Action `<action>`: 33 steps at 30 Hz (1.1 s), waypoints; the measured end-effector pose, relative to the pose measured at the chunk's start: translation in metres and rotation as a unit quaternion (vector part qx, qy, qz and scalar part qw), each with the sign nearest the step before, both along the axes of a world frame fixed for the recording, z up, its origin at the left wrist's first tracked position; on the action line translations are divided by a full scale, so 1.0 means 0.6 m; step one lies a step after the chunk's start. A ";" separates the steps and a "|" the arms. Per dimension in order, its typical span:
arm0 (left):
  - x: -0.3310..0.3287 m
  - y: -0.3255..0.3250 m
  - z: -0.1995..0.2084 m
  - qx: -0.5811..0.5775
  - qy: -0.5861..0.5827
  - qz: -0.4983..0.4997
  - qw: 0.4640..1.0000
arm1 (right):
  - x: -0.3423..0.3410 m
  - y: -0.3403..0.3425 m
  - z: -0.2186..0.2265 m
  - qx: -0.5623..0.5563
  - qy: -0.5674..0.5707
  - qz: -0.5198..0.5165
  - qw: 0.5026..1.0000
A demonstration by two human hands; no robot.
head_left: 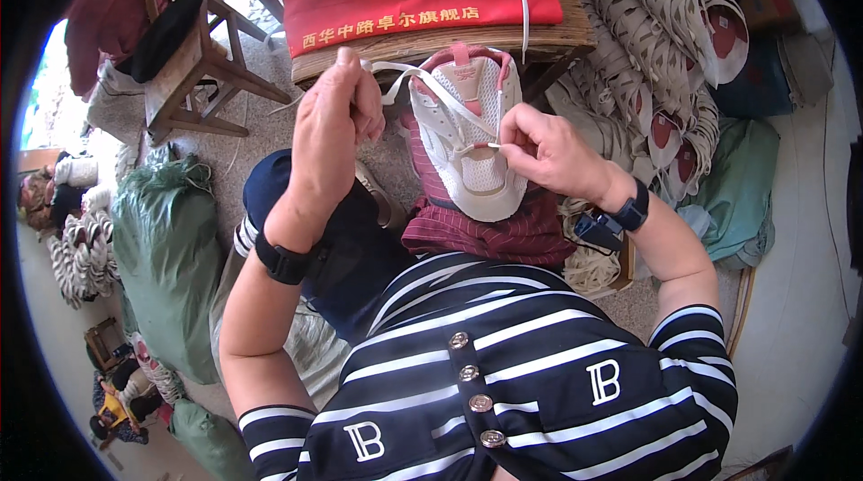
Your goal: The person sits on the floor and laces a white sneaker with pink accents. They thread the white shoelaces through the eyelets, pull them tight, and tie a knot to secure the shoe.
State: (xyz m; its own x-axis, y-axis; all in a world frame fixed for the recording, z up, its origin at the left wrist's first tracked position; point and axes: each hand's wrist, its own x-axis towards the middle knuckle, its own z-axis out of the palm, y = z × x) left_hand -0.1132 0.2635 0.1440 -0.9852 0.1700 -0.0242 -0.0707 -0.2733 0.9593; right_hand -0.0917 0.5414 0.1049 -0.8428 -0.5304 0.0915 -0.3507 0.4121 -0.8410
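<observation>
A wooden stool [187, 63] stands on speckled floor [261, 132].

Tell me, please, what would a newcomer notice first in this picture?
Probably the bright red cloth with gold lettering, on the wooden table at the top centre. Just below it, the white-and-pink shoe is between the left hand and the right hand. The piled pale shoes at upper right and the big green sack at left also stand out.
</observation>
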 end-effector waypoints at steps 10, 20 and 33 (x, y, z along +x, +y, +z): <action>-0.059 -0.017 0.199 0.226 -0.010 -0.045 0.973 | 0.071 -0.021 0.005 0.102 0.358 0.123 0.920; -0.047 0.012 0.232 0.227 0.156 -0.099 0.956 | 0.051 -0.041 0.019 0.081 0.259 0.059 0.961; -0.061 -0.268 0.053 0.225 -0.051 0.252 0.940 | -0.111 0.027 0.114 -0.484 -0.281 -0.113 0.821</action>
